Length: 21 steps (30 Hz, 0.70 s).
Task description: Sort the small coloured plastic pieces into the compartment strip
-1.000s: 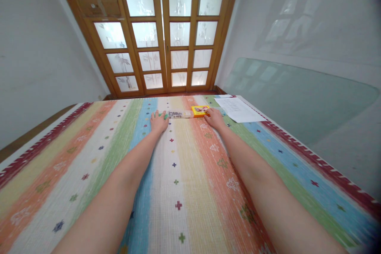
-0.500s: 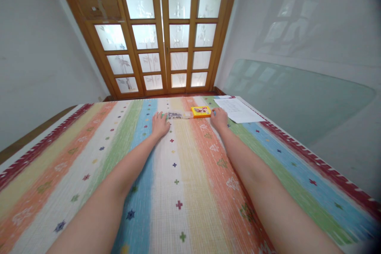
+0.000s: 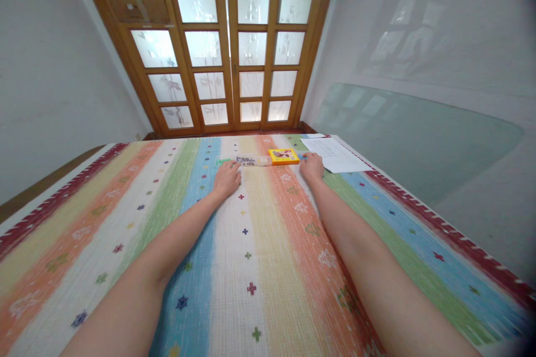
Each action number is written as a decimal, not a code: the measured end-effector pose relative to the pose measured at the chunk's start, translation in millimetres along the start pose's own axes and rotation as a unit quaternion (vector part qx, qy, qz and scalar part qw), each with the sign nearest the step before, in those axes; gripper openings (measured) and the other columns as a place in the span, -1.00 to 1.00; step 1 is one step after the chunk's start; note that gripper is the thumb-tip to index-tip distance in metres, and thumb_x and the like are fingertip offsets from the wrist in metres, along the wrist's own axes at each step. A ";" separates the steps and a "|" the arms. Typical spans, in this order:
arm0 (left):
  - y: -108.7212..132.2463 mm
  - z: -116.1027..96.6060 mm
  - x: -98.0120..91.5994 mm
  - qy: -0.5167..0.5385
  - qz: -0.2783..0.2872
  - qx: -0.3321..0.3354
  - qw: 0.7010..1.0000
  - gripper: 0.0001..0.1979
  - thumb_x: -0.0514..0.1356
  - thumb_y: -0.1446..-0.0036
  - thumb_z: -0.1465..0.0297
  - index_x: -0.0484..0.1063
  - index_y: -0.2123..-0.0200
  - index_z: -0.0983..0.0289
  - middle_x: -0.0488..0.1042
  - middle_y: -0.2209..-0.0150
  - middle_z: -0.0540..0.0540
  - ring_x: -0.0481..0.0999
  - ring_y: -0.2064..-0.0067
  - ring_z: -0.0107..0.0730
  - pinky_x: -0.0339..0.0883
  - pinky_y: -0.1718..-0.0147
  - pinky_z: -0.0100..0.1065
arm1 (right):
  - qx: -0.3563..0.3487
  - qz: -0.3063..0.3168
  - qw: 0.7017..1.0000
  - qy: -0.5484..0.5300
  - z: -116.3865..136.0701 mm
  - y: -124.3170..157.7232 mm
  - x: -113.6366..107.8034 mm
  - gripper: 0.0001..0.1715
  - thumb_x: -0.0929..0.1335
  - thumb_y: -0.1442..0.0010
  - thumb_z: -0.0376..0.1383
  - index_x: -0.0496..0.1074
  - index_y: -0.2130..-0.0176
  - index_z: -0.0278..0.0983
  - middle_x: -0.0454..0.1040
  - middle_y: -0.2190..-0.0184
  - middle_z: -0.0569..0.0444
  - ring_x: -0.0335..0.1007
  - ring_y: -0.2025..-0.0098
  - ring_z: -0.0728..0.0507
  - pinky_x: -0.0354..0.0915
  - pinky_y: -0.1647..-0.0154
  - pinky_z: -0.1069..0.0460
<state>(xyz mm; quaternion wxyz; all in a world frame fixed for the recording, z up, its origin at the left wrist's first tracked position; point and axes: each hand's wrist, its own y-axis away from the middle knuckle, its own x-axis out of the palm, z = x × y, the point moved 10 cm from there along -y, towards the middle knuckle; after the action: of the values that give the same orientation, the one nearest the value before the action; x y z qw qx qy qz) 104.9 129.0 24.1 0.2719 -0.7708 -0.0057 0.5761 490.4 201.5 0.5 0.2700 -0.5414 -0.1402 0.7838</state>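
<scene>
My left hand [image 3: 227, 178] lies on the tablecloth with its fingers stretched forward, at the near left end of a clear plastic case [image 3: 251, 161] with dark print. A small green thing [image 3: 221, 162] shows just past its fingertips. Right of the case, end to end with it, lies a flat yellow box [image 3: 283, 157] with a red and dark picture. Beside the box's right end is my right hand [image 3: 312, 167], its fingers curled together at a small blue thing [image 3: 302, 157]. Its kind is too small to make out, and the fingers partly cover it.
A striped tablecloth [image 3: 268, 245] covers the long table. White printed paper [image 3: 333, 154] lies right of my right hand, near the table's right edge. Behind the far edge stand wooden doors [image 3: 232, 67] with frosted panes. A pale glass panel [image 3: 410, 134] is along the right wall.
My left hand has drawn slightly back, so more of the green thing shows beyond its fingers. The right hand has shifted a little to the right, away from the yellow box.
</scene>
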 end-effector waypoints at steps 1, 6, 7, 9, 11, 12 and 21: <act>1.1 -1.6 0.8 0.007 0.006 0.007 1.000 -0.60 0.06 -0.37 0.39 0.47 -0.20 0.23 0.42 -0.23 0.23 0.31 -0.29 -0.08 0.17 -0.34 -0.09 | 0.002 0.002 1.000 -0.001 -0.9 -0.4 0.9 -0.60 0.27 -0.28 -0.33 0.58 0.00 -0.29 0.49 0.00 -0.23 0.33 -0.06 -0.35 0.30 -0.09 -0.16; 16.5 -9.5 1.5 0.028 0.045 0.037 0.998 -0.68 0.05 -0.38 0.40 0.59 0.01 0.21 0.53 -0.05 0.20 0.45 -0.13 -0.10 0.32 -0.20 -0.11 | 0.011 -0.002 1.000 -0.017 -4.3 -2.6 3.5 -0.59 0.27 -0.31 -0.29 0.56 -0.05 -0.29 0.45 -0.01 -0.25 0.31 -0.07 -0.35 0.30 -0.09 -0.16; 20.5 -9.8 0.5 0.032 0.049 0.042 0.997 -0.68 0.05 -0.37 0.40 0.60 0.02 0.21 0.54 -0.04 0.20 0.46 -0.12 -0.11 0.34 -0.18 -0.11 | 0.011 0.000 1.000 -0.016 -4.9 -3.2 5.0 -0.57 0.27 -0.33 -0.26 0.55 -0.09 -0.29 0.43 -0.03 -0.26 0.31 -0.08 -0.36 0.30 -0.10 -0.16; 27.5 -8.6 -1.6 0.043 0.055 0.055 0.996 -0.67 0.04 -0.37 0.41 0.60 0.02 0.21 0.55 -0.03 0.19 0.48 -0.10 -0.13 0.36 -0.16 -0.13 | 0.005 0.012 1.000 -0.010 -5.5 -4.2 10.0 -0.52 0.28 -0.36 -0.21 0.52 -0.16 -0.29 0.37 -0.10 -0.28 0.29 -0.11 -0.37 0.28 -0.13 -0.18; 32.2 -5.3 -3.0 0.058 0.060 0.071 0.994 -0.66 0.04 -0.36 0.41 0.60 -0.01 0.21 0.56 -0.05 0.18 0.49 -0.11 -0.15 0.37 -0.17 -0.14 | 0.001 0.027 1.000 -0.006 -6.8 -5.2 15.3 -0.51 0.26 -0.38 -0.20 0.51 -0.19 -0.29 0.32 -0.15 -0.30 0.27 -0.14 -0.37 0.25 -0.17 -0.19; 33.7 -3.3 -3.4 0.067 0.062 0.081 0.993 -0.65 0.05 -0.35 0.41 0.60 -0.02 0.22 0.56 -0.06 0.18 0.49 -0.13 -0.16 0.37 -0.18 -0.14 | 0.005 0.031 0.999 -0.006 -8.5 -5.5 16.8 -0.51 0.25 -0.39 -0.20 0.51 -0.18 -0.28 0.30 -0.16 -0.30 0.27 -0.15 -0.37 0.25 -0.18 -0.20; 43.8 8.2 -4.1 0.106 0.089 0.115 0.984 -0.60 0.09 -0.34 0.41 0.57 -0.15 0.14 0.53 -0.21 0.10 0.45 -0.27 -0.22 0.29 -0.32 -0.11 | -0.021 0.018 1.000 -0.006 -3.7 -5.9 7.5 -0.54 0.25 -0.34 -0.25 0.56 -0.09 -0.32 0.44 -0.10 -0.28 0.27 -0.18 -0.38 0.20 -0.26 -0.23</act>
<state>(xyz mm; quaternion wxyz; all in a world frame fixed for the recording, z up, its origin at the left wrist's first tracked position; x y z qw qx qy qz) 82.9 93.6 7.6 0.3051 -0.7886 0.1581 0.5099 493.4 210.4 -3.7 0.2443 -0.5449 -0.1482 0.7883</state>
